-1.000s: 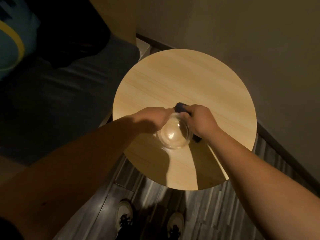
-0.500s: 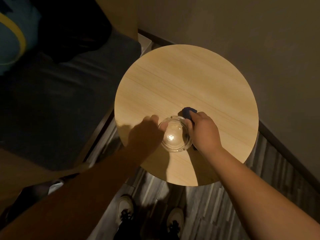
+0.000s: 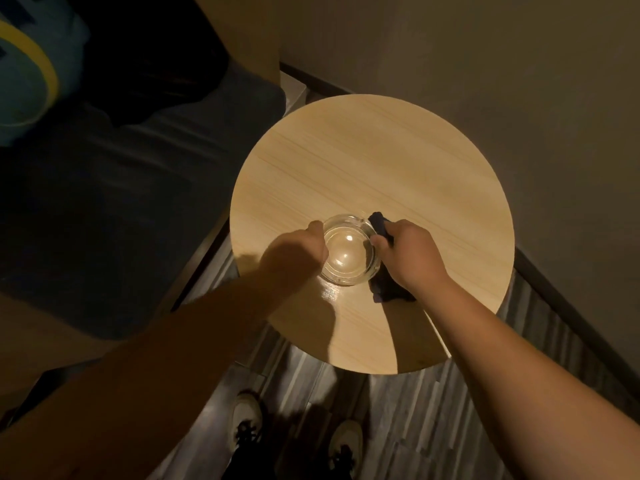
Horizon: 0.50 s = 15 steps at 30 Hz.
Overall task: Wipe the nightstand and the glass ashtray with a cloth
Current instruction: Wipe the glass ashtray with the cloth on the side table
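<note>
A: From the head camera — where is everything?

B: The glass ashtray [image 3: 349,249] stands on the round wooden nightstand [image 3: 374,161], toward the near edge. The left hand [image 3: 294,252] grips its left rim, fingers curled against the glass. The right hand [image 3: 408,252] is closed around a dark cloth [image 3: 379,221], bunched against the right rim, with one end trailing onto the wood.

A: How do you expect the ashtray to handle?

B: Thick glass, so probably heavy for its size, stiff, and slick — breakable if it slides off that near edge. I'd hold it by the outer wall, thumb over the rim, as the left hand seems to.

A: And the cloth?

B: Soft and light, and it should press easily into the bowl.
</note>
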Each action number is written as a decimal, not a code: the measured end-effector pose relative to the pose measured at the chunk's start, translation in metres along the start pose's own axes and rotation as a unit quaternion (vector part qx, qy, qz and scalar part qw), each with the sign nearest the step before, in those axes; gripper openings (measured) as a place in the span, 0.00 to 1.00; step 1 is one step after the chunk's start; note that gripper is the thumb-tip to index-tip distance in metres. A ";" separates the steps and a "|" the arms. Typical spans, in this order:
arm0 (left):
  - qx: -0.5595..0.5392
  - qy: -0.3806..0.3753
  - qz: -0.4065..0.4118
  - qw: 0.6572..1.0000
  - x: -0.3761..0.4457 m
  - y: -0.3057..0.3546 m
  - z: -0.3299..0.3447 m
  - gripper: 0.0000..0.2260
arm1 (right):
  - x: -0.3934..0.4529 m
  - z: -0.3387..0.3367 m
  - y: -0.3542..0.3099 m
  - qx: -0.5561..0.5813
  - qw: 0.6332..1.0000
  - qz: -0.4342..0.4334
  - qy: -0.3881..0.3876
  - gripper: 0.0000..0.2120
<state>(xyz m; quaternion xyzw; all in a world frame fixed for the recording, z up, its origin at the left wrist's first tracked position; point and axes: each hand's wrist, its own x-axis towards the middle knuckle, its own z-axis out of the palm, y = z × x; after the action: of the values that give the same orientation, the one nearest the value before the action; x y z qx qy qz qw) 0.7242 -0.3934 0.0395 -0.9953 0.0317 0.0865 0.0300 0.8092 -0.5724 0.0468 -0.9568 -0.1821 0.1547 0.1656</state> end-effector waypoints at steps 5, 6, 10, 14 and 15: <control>-0.133 -0.071 0.075 0.986 0.036 -0.011 -0.002 0.12 | 0.006 -0.004 -0.003 -0.054 0.998 -0.036 -0.015 0.10; -0.136 -0.083 0.083 0.984 0.040 -0.013 -0.003 0.12 | 0.005 -0.004 -0.004 -0.065 0.997 -0.040 -0.013 0.11; -0.127 -0.031 0.033 0.991 0.036 -0.009 -0.001 0.12 | -0.003 0.003 -0.004 -0.071 0.997 -0.026 0.028 0.10; -0.085 0.012 -0.042 0.995 -0.017 0.024 0.019 0.13 | -0.010 0.012 -0.008 -0.047 0.997 0.018 0.064 0.11; -0.119 -0.019 -0.066 0.991 -0.028 0.034 0.022 0.14 | -0.011 0.014 -0.010 -0.047 0.996 0.027 0.068 0.12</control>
<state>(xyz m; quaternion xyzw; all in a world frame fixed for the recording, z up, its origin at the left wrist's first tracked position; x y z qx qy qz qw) 0.6908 -0.4239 0.0214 -0.9899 -0.0451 0.1064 -0.0823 0.7914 -0.5648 0.0408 -0.9764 -0.1515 0.0854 0.1278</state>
